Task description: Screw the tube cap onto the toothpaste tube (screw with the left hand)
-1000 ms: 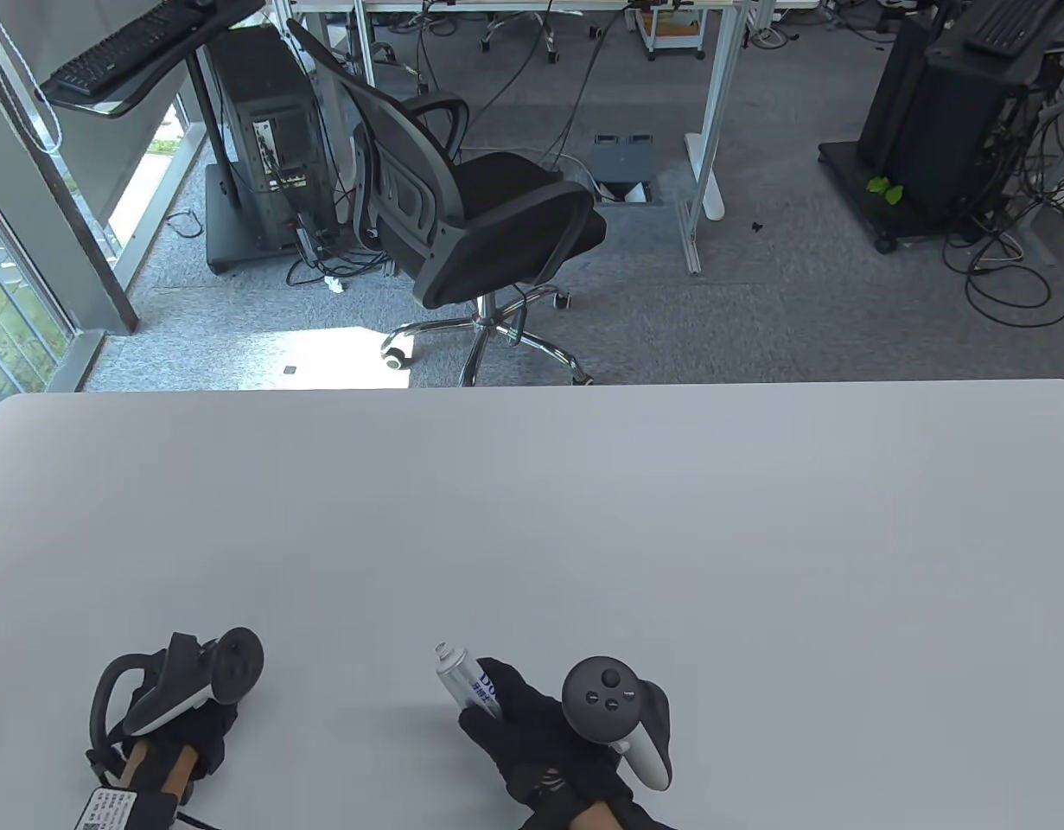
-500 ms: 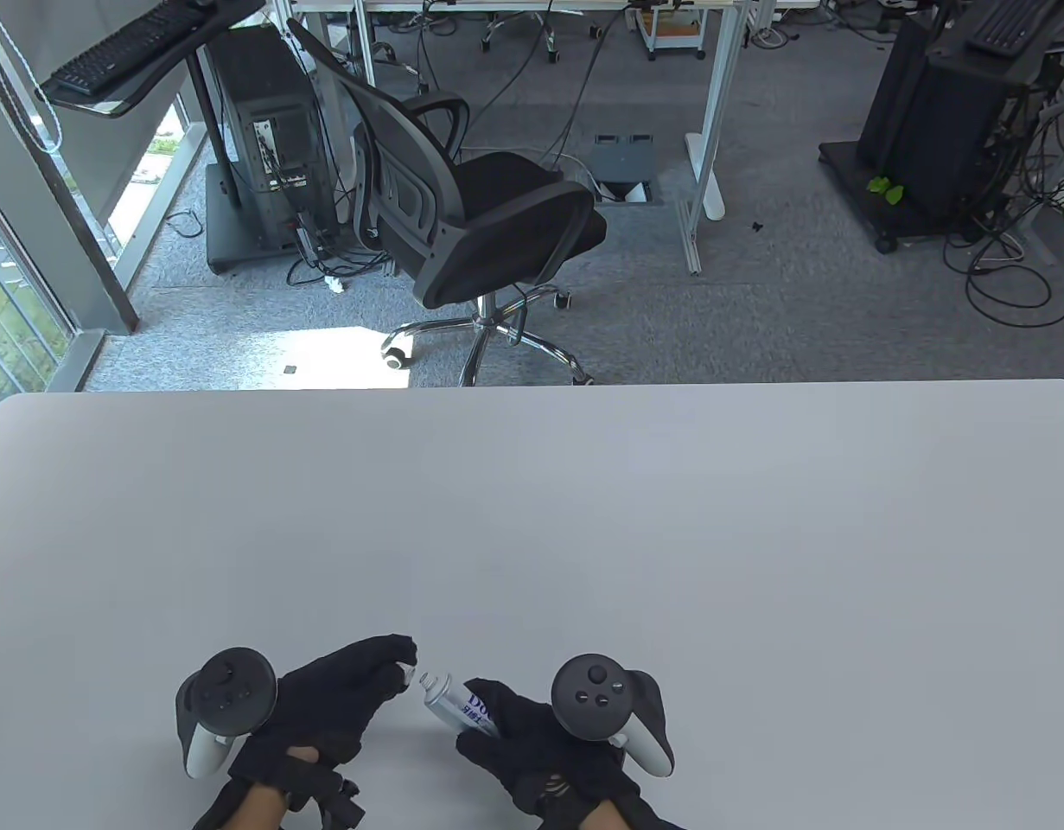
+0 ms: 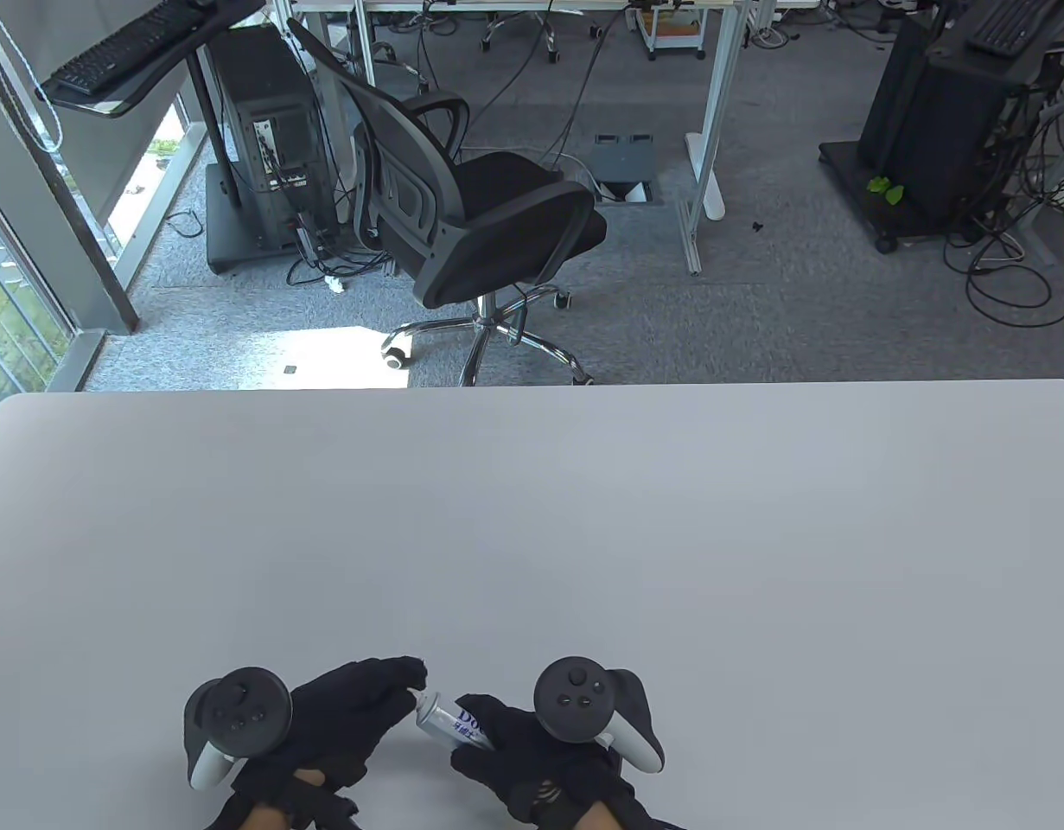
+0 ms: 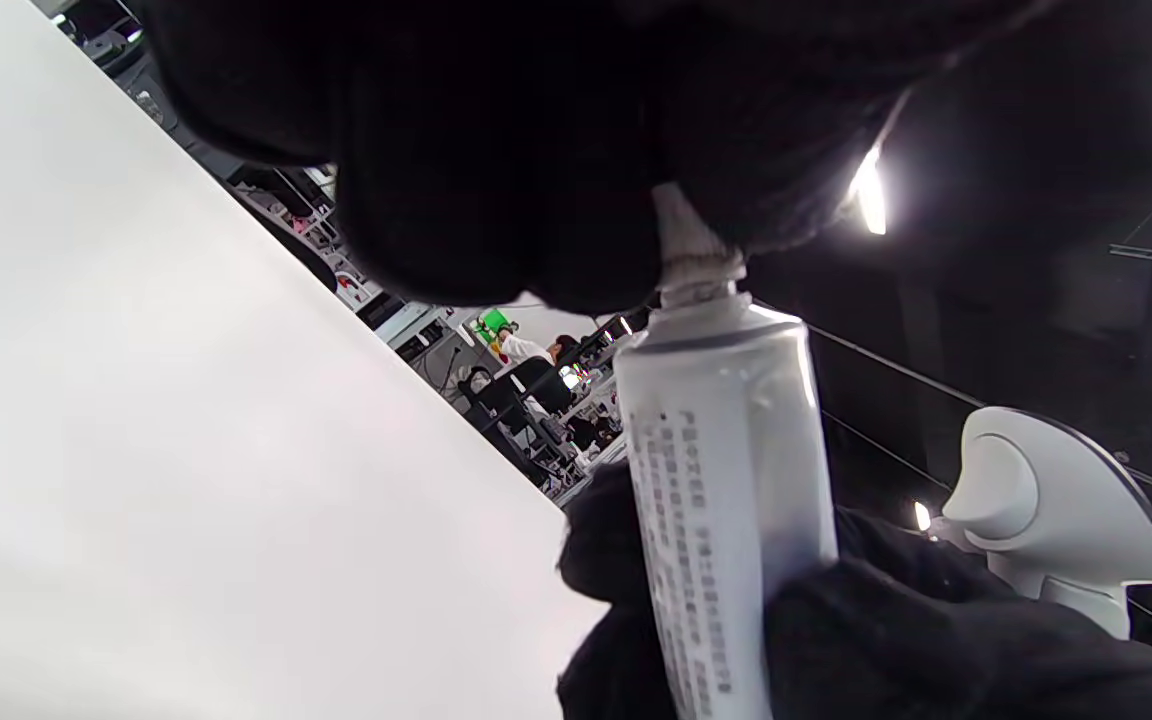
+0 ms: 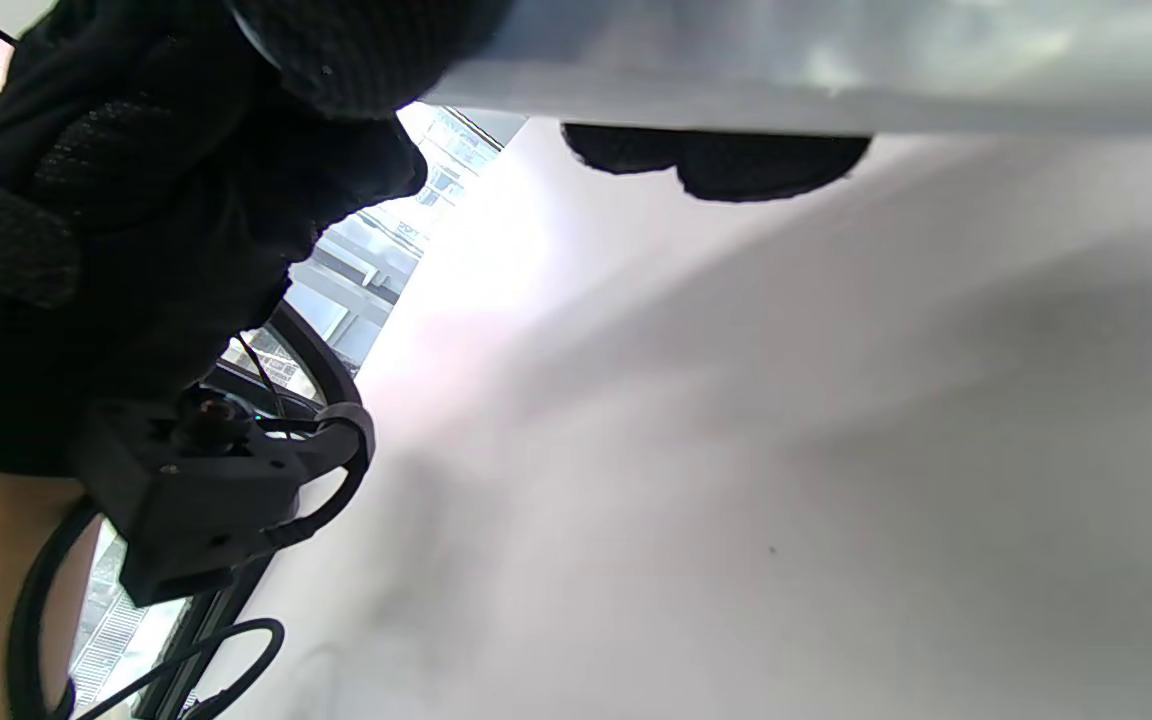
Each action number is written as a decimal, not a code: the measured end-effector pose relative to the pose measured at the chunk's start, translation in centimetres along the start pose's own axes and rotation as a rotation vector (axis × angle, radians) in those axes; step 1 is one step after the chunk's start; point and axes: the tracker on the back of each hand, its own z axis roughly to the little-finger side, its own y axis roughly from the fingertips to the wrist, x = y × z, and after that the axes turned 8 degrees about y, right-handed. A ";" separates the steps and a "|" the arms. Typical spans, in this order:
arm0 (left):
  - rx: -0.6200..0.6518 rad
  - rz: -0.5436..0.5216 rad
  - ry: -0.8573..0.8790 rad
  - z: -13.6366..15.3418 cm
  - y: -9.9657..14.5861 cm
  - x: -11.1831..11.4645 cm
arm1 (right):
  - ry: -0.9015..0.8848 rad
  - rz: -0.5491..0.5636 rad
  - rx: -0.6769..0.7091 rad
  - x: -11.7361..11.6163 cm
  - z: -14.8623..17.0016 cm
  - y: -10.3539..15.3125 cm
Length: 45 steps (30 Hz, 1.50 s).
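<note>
Lettering first: blue characters starting "Do" run along the white toothpaste tube, the rest hidden under the glove, and in the left wrist view rows of small grey print run down the tube's side, too blurred to read. Right hand grips the tube's body, fingers wrapped round it, nozzle end pointing toward the left hand. Left fingers are closed right over that nozzle end; in the left wrist view they pinch a small white piece, seemingly the tube cap, sitting against the threaded neck, though how far on it is cannot be told. Both hands hover just above the pale grey tabletop, near its close edge. Beyond the fingers, past the far edge, stands a black office chair on grey carpet, a keyboard on a stand to its left, computer towers and loose cables around.
</note>
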 end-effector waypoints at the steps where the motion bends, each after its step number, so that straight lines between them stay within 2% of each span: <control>1: -0.001 0.016 -0.008 0.0 0.0 0.0 | -0.003 -0.003 -0.002 0.0 0.0 0.0; 5: 0.041 0.088 0.013 -0.1 -0.1 0.0 | -0.028 -0.027 -0.005 -0.1 0.3 -0.2; 9: 0.021 0.052 -0.009 -0.2 0.2 -0.3 | -0.033 -0.013 0.005 0.0 0.2 -0.1; 12: -0.030 -0.027 -0.021 0.3 0.3 -0.4 | -0.019 -0.015 0.007 -0.1 0.1 -0.1; 15: -0.041 0.005 -0.019 0.4 0.1 -0.3 | -0.016 -0.024 -0.001 -0.2 0.2 -0.2; 19: 0.010 0.062 0.048 0.2 0.0 -0.3 | -0.008 -0.020 -0.003 -0.2 0.4 -0.3; 22: -0.071 0.029 0.095 1.0 0.2 -0.4 | -0.011 -0.014 0.002 -0.2 0.4 -0.3; 24: -0.094 0.000 0.049 1.3 0.2 -0.4 | -0.004 -0.014 0.001 -0.3 0.4 -0.3; 26: -0.091 0.044 -0.005 1.1 0.0 -0.3 | -0.001 -0.017 -0.001 -0.3 0.3 -0.3; 30: -0.015 0.104 0.029 0.5 -0.2 -0.2 | 0.011 -0.023 -0.009 -0.4 0.4 -0.4; 36: -0.080 0.032 -0.030 1.0 0.1 -0.3 | 0.002 -0.013 -0.014 -0.3 0.5 -0.3; 41: -0.019 0.116 -0.040 0.4 -0.2 0.0 | 0.021 -0.022 -0.021 -0.4 0.5 -0.4; 45: -0.059 0.079 -0.059 0.7 0.0 -0.1 | 0.008 -0.014 -0.024 -0.3 0.6 -0.4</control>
